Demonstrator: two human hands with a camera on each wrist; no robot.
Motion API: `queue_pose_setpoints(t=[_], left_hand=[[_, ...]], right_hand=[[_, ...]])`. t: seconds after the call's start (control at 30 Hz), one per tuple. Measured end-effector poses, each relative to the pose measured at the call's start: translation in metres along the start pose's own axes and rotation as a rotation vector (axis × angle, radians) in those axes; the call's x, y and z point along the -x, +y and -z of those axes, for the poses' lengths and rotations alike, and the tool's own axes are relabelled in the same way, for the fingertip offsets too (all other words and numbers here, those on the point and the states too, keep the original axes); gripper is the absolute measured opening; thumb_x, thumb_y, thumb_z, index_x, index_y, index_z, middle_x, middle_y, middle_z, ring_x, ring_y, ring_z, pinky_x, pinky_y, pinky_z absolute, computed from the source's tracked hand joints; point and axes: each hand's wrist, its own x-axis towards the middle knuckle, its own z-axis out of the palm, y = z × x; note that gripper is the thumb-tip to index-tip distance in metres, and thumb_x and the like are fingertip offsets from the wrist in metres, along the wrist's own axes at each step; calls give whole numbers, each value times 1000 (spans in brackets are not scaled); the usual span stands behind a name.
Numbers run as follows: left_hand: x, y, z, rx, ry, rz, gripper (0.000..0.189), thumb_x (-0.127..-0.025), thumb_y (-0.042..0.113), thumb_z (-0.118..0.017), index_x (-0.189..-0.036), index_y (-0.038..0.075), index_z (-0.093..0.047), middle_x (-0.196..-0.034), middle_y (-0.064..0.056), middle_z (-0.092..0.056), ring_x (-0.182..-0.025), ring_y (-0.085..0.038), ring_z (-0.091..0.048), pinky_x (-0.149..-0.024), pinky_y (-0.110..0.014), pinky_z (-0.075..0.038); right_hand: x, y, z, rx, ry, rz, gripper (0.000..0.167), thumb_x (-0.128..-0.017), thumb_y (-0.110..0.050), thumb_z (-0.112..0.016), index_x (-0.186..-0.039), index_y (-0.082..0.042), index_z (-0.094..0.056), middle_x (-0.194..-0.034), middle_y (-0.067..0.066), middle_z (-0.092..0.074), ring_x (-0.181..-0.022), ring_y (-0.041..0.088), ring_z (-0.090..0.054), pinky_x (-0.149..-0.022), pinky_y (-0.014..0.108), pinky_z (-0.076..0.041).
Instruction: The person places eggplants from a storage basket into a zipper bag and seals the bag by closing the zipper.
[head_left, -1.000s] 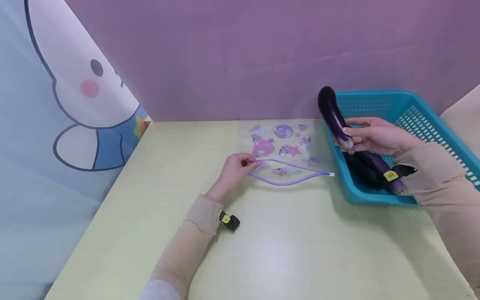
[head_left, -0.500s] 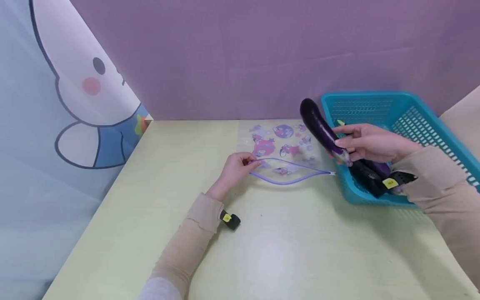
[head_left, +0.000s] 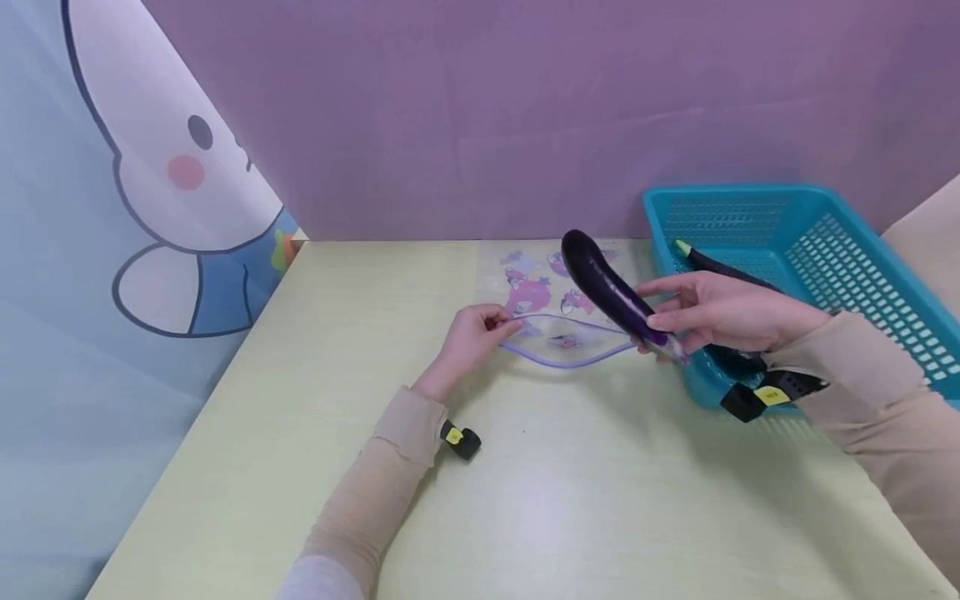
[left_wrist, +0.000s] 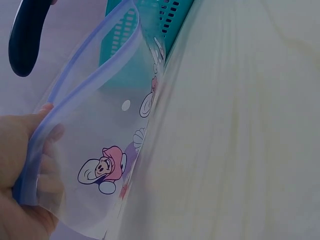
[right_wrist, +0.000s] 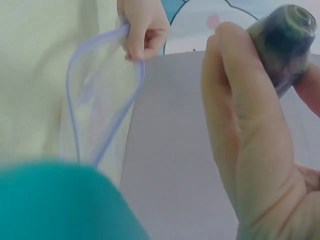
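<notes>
Tabletop (head_left: pixel 540 500), right hand (head_left: pixel 738 310) gripping eggplant (head_left: pixel 611 292), bag (head_left: pixel 528 293) (contact unclear)

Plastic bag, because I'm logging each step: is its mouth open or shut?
Open: the plastic bag shows two purple edges bowed apart, with the left hand pinching one end.

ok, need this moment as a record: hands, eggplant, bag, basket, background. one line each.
left hand: pinches the rim of the bag
right hand: holds an eggplant near its stem end
held eggplant: tilted, above the bag, outside it
bag: clear, cartoon-printed, purple-edged mouth open
basket: teal, on the table to the person's right, other eggplants inside
background: purple backdrop; blue cartoon cloth at left
</notes>
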Motion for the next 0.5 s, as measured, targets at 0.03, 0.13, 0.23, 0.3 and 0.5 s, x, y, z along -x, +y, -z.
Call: queue_pose_setpoints(t=[0.03, 0.13, 0.23, 0.3, 0.5], left_hand=[[0, 0, 0, 0, 0, 1, 15, -89, 17, -66, -83, 4, -69, -67, -3, -56, -62, -12, -43, -55, -18, -35], [0, 1, 1, 2, 0, 3, 15, -89, 17, -66, -84, 3, -69, -68, -3, -57, -62, -12, -44, -55, -18, -36], [1, 2, 1, 2, 2, 6, 14, -89, 17, -66, -85, 3, -69, -69, -3, -57, -62, -11, -44, -55, -18, -37], [1, 3, 2, 0, 5, 1, 14, -89, 17, -66, -85, 3, -69, -69, -3, -57, -62, -11, -44, -55, -18, -36], [2, 3, 2, -5, 7, -14, 15, -89, 16, -66, -85, 3, -70, -69, -4, -58, -61, -11, -44, -55, -18, -36]], right_hand=[[0, 0, -2, 7, 0, -3, 69, -99, -6, -46, -146, 9, 3, -111, 4, -68, -96, 18, -67, -65, 30, -55], [0, 0, -8, 39, 11, -20, 69, -98, -7, -48, -146, 9, -2, -110, 2, -68, -97, 18, -67, -67, 32, -56], [-1, 0, -13, 66, 9, -36, 68, -98, -8, -49, -146, 9, -5, -109, 3, -68, -96, 19, -67, -67, 33, -56], [0, -1, -17, 79, 4, -54, 68, -97, -9, -51, -147, 8, -7, -108, 3, -68, -95, 19, -67, -67, 33, -56], [0, -1, -28, 145, 9, -128, 71, -95, -12, -55, -147, 7, -10, -107, 7, -67, -91, 19, -67, -68, 34, -55]])
